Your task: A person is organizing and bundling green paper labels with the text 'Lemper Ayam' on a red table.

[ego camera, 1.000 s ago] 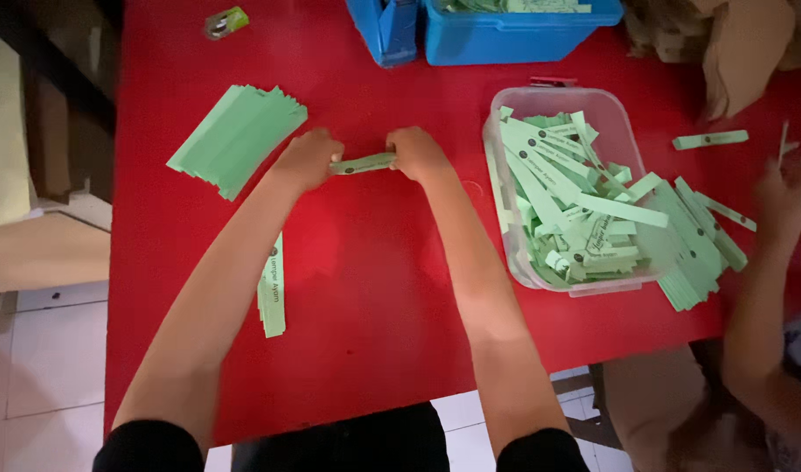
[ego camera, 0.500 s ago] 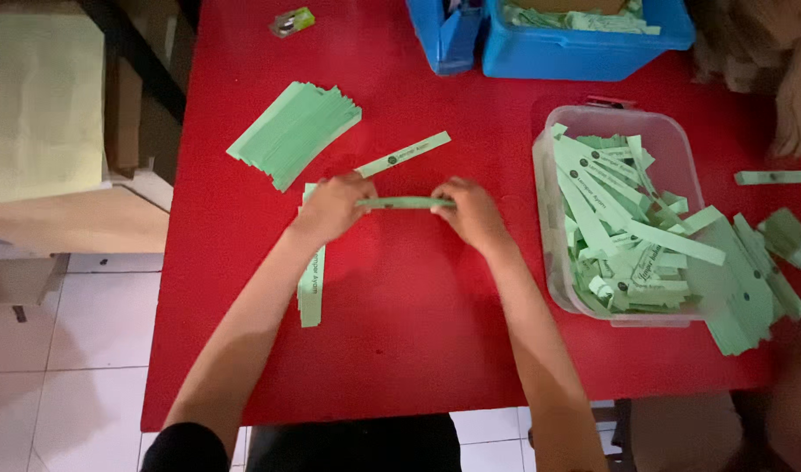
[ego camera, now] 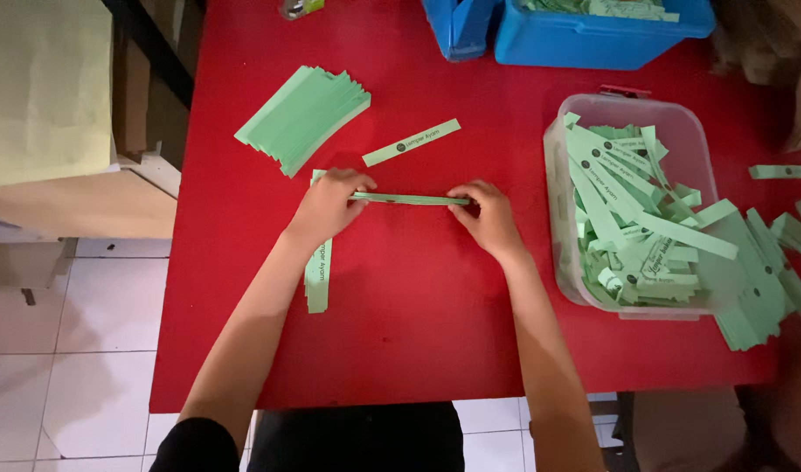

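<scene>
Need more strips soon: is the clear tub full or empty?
Full: the clear tub is heaped with green strips, some spilling over its right rim.

Red table point(ego camera: 418, 332) — green strips point(ego camera: 302, 116), clear tub point(ego camera: 632, 109), blue bins point(ego camera: 592, 39).

The left hand point(ego camera: 330, 205) covers 1 end of the thin green strip stack point(ego camera: 411, 199); the right hand point(ego camera: 486, 214) covers the other. The left forearm hides part of the strip pile point(ego camera: 317, 278) beneath it. The top edge cuts off the blue bins point(ego camera: 592, 39). Strip print is too small to read.
</scene>
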